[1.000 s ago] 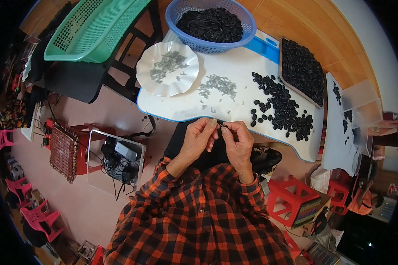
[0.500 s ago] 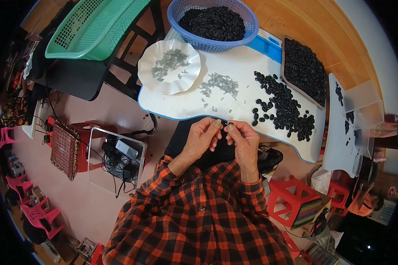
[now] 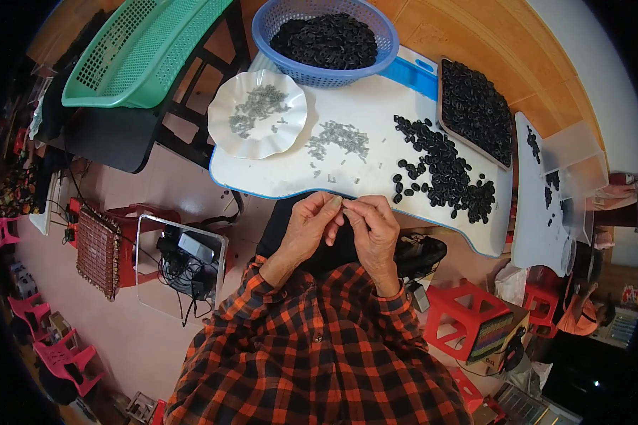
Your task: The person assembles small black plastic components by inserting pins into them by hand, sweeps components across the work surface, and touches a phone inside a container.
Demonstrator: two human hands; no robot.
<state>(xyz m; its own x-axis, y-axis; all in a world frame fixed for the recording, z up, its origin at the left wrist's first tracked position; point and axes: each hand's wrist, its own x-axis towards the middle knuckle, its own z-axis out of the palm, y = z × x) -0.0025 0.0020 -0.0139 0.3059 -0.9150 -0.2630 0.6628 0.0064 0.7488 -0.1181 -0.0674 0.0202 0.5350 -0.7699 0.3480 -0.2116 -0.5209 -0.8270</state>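
While your 2 hands meet at the near edge of the white table point(image 3: 276, 177), your left hand point(image 3: 310, 225) and right hand point(image 3: 372, 225) pinch 1 tiny part, too small to tell. Beyond them lie 1 loose heap of black oval pieces point(image 3: 443, 170), 1 scatter of grey clips point(image 3: 340, 138), 1 scalloped white plate point(image 3: 223, 131), 1 blue mesh basket point(image 3: 273, 39).

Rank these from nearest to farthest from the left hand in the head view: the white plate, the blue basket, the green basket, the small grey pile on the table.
1. Small grey pile, on the table just beyond the left hand.
2. White plate, farther back, to the left.
3. Blue basket, at the table's far edge.
4. Green basket, far left, off the table.
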